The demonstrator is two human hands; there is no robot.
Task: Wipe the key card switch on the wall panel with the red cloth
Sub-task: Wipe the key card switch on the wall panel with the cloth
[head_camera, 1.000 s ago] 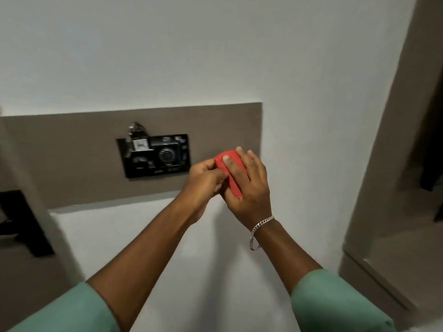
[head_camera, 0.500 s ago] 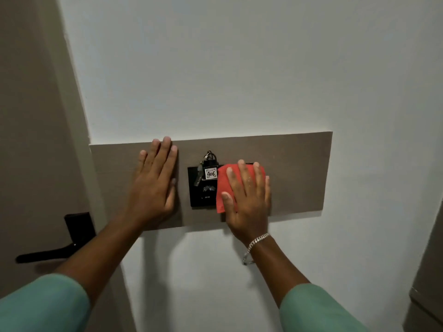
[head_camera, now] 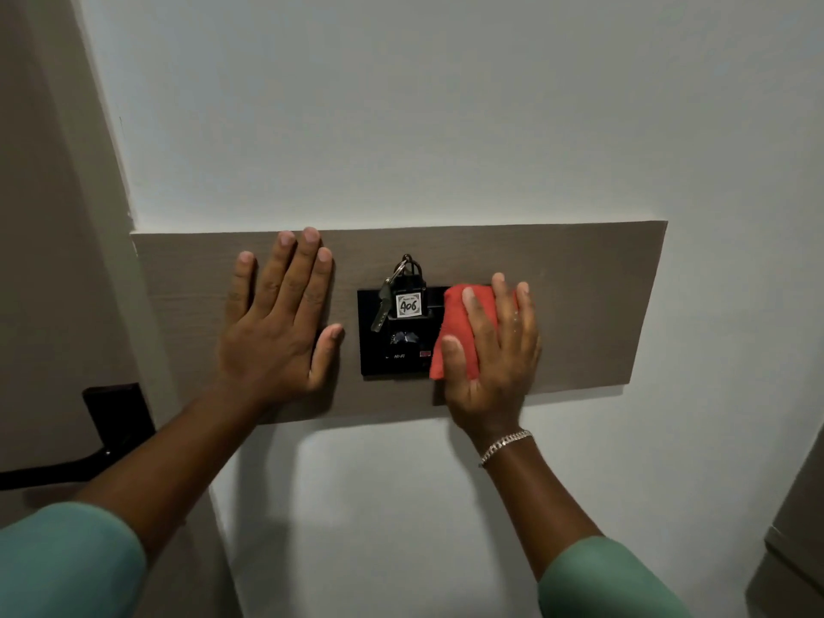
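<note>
A black key card switch (head_camera: 392,354) is set in a grey-brown wall panel (head_camera: 588,305). A key tag marked 406 (head_camera: 409,304) with a metal key sits in its slot. My right hand (head_camera: 495,354) presses a folded red cloth (head_camera: 455,323) flat against the switch's right side, hiding that part. My left hand (head_camera: 278,323) lies flat on the panel just left of the switch, fingers spread, holding nothing.
White wall surrounds the panel. A door with a black lever handle (head_camera: 67,466) is at the left edge. A brown surface (head_camera: 793,550) shows at the bottom right corner.
A second ago both hands held the cloth in front of the panel. My left hand has since gone flat on the panel, and my right hand with the cloth has slid slightly right over the switch.
</note>
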